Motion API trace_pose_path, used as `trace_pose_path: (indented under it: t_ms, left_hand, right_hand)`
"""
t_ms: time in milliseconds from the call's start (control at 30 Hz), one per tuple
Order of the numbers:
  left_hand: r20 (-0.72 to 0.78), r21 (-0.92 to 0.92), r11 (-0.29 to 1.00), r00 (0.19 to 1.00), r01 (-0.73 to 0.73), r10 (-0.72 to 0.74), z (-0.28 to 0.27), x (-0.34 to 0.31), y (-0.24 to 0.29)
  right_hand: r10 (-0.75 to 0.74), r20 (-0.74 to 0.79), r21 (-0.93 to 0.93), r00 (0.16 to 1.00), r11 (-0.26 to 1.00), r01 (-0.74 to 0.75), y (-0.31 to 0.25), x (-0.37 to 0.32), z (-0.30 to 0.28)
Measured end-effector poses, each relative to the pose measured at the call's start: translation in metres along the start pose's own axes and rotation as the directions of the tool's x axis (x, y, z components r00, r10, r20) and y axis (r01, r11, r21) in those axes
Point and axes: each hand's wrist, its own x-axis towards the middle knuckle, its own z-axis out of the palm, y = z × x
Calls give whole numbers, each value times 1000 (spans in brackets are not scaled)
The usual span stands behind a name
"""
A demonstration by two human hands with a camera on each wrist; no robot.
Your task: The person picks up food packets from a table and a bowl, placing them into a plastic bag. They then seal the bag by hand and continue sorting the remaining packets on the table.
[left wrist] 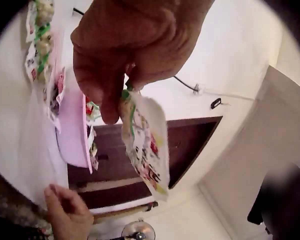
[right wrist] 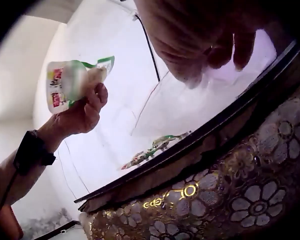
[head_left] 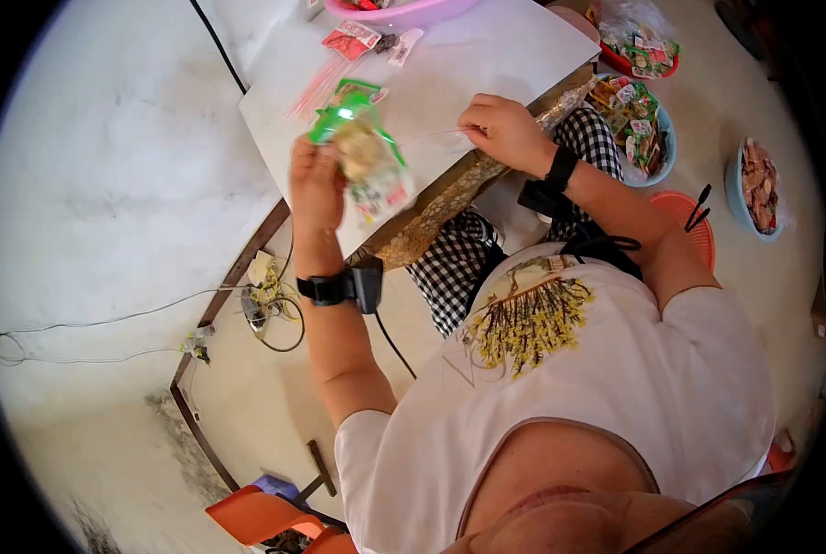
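Two bare hands were positioned over a white desk (head_left: 450,65), with a forearm extended to each and a black strap fitted at each wrist. The left hand (head_left: 319,185) was raised above the desk at its side nearer the wall (head_left: 108,185). Its grip was closed on a green-and-white packet (head_left: 371,171), pinched at one end between thumb and fingers; the packet hung in the air, apart from the desk, and its contents appeared pale. The right hand (head_left: 507,134) was located above the desk's front edge. Its fingers were curled, and its grip was closed on a thin strand (head_left: 436,136), pinched at the fingertips; the strand ran toward the packet, but whether it was attached there could not be determined. A bundle of pinkish strands (head_left: 320,90) lay on the desk, near a red-and-white packet (head_left: 350,40). A pink basin (head_left: 403,13) stood at the far side and contained packets. Several green-and-white packets (left wrist: 40,55) lay in a row on the desk in the left wrist view. Gold floral cloth (right wrist: 257,206) covered the area below the front edge. On the floor, a red basin (head_left: 669,70) and a light-blue basin (head_left: 669,152) held packets, beside an orange-red perforated basket (head_left: 699,231).
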Motion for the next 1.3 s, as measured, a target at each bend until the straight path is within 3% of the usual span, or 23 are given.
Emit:
trace_pose_path:
  t_ms: [67, 167, 200, 267, 367, 467, 667, 767, 867, 967, 1067, 1100, 1200, 1300]
  left_hand:
    - [201, 97, 989, 971, 113, -131, 19, -16, -11]
    - [343, 24, 923, 864, 384, -369, 45, -35, -29]
    - [360, 82, 910, 840, 406, -406, 38, -31, -44]
    - [345, -35, 849, 804, 527, -485, 46, -36, -48]
    - [271, 101, 825, 783, 555, -560, 42, -26, -55]
    - [161, 169, 858, 845, 486, -510, 49, -24, -48]
    - [-50, 65, 912, 914, 404, -402, 46, -14, -61]
    - [-77, 386, 879, 960, 279, -270, 27, 3, -78]
    - [-140, 542, 828, 987, 147, -84, 24, 12, -94]
    - [-113, 554, 827, 993, 90, -32, 24, 5, -100]
    - [173, 681, 684, 965, -262, 198, 17, -11, -105]
    - [248, 798, 514, 948, -316, 198, 31, -24, -85]
    - [468, 850, 171, 864, -498, 185, 34, -36, -72]
    - [419, 908, -25, 907, -418, 39, 30, -30, -75]
  right_hand:
    - [7, -6, -9, 1000, 1000, -7, -2, 0, -1]
    - [18, 0, -14, 1000, 1000, -18, -3, 0, -3]
    - [21, 5, -13, 1000, 1000, -21, -4, 0, -4]
    - [32, 12, -21, 999, 999, -32, -5, -1, -5]
    - [32, 30, -34, 999, 999, -31, -6, -2, -6]
    - [12, 43, -46, 999, 999, -10, -5, -4, -7]
    - [-16, 83, 20, 996, 1000, 14, -4, -7, -6]
    - [-25, 115, 76, 993, 997, 16, -5, -10, -4]
    - [0, 157, 115, 988, 993, -18, -1, -12, 0]
    - [35, 175, 130, 984, 990, -58, 2, -14, 4]
    - [57, 191, 122, 980, 989, -81, 1, -15, 2]
    - [62, 198, 117, 978, 989, -87, 0, -14, 0]
    - [65, 183, 120, 981, 989, -88, 1, -15, 3]
    - [34, 182, 116, 983, 992, -56, -1, -14, 0]
